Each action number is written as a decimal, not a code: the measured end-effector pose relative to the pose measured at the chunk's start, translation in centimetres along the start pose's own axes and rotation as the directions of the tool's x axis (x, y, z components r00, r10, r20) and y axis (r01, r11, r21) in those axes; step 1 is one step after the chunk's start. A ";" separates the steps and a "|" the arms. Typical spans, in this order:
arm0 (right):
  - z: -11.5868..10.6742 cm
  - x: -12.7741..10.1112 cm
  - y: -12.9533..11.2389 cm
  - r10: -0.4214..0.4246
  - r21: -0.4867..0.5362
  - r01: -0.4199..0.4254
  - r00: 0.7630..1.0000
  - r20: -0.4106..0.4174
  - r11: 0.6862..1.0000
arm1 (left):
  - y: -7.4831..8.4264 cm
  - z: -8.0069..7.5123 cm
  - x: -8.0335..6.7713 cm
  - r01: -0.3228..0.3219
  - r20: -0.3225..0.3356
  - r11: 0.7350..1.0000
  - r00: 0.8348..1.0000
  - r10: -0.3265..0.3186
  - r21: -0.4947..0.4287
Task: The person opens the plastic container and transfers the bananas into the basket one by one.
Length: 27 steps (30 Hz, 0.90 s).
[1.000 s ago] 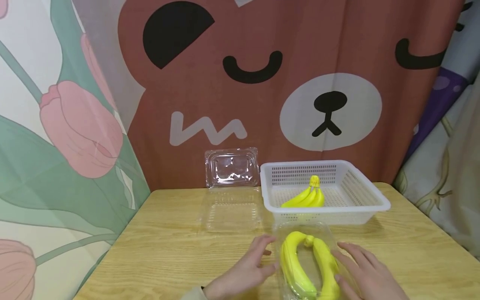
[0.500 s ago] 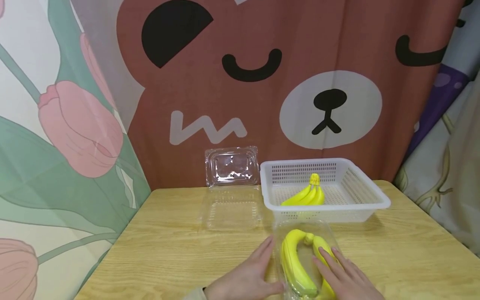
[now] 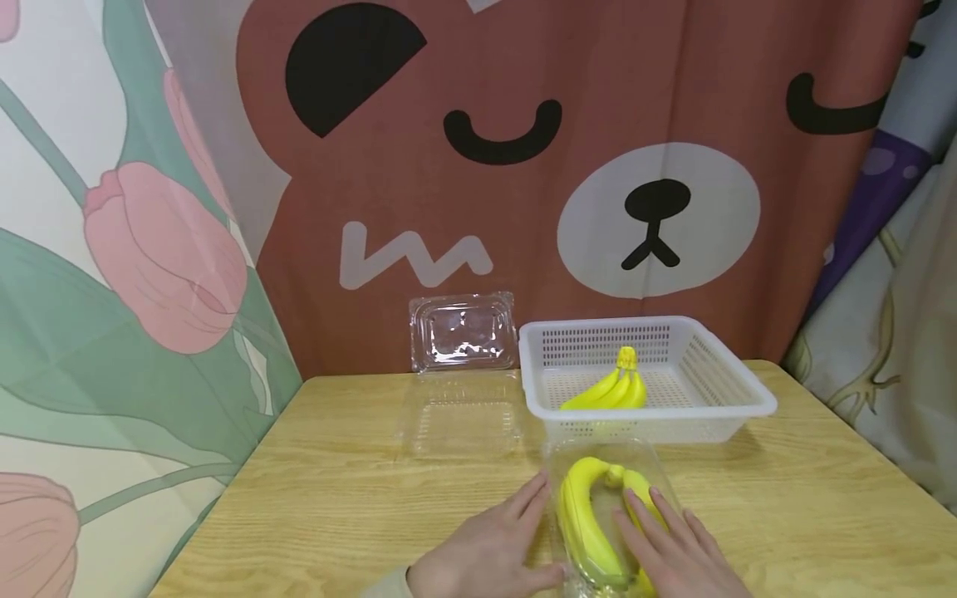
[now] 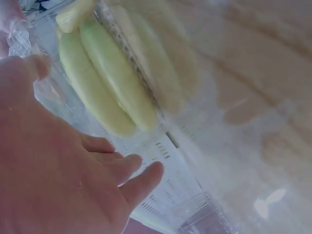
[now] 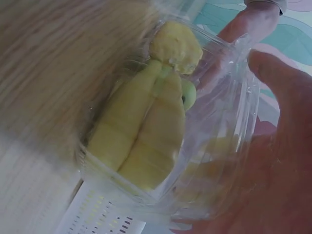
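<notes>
On the wooden table (image 3: 336, 498), close to its near edge, lies a clear plastic box (image 3: 609, 465) with its lid down over a bunch of yellow bananas (image 3: 591, 519). The box lies with its long axis running from the near edge toward the back of the table, and the bananas follow it: their joined stem end points away from the person, toward the white basket (image 3: 736, 386), while the tips point back toward the person. The left hand (image 3: 489, 548) lies against the box's left side with its fingers straight and together, pointing away and slightly right; they press the clear wall rather than curling round it. The right hand (image 3: 676, 548) rests flat on top of the lid, fingers straight and a little spread, pointing away and to the left; it grips nothing. Just beyond the box stands the basket, holding a second bunch of bananas (image 3: 609, 390) whose stem points up and back. To the basket's left lies another clear box (image 3: 459, 423), open and empty, its lid (image 3: 462, 332) propped upright against the bear-printed curtain (image 3: 523, 166).
</notes>
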State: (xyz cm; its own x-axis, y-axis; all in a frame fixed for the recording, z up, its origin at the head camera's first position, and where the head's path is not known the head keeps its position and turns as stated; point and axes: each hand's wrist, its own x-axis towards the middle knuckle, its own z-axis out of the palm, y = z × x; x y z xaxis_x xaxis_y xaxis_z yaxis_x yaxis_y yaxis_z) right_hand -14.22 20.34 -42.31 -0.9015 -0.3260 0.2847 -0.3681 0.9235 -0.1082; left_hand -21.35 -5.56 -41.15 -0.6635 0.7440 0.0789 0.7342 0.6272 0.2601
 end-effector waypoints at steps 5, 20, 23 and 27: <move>-0.6 0.3 -0.4 0.013 0.021 -0.015 0.998 0.063 1.000 | 0.1 -0.2 0.1 0.003 0.000 0.997 1.000 -0.003 0.075; -0.4 0.2 0.0 -0.047 0.016 0.046 0.999 0.028 0.999 | 0.3 -0.7 0.1 0.030 0.019 0.995 0.999 -0.032 0.100; -0.1 0.1 0.0 -0.068 -0.022 0.067 0.998 -0.018 0.997 | 0.3 -0.6 0.1 0.030 0.017 0.994 0.999 -0.032 0.103; 0.3 -0.1 -0.1 -0.100 -0.070 0.093 0.991 -0.095 0.993 | 0.2 -0.6 0.1 0.015 0.009 0.991 1.000 -0.016 0.133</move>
State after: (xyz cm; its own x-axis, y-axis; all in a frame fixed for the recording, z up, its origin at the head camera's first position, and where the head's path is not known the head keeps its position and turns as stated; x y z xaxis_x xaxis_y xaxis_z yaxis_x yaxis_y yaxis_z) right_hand -14.21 20.21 -42.59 -0.8347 -0.3958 0.3828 -0.4336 0.9010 -0.0139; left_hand -21.37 -5.52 -40.53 -0.6739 0.7358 0.0665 0.7370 0.6631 0.1309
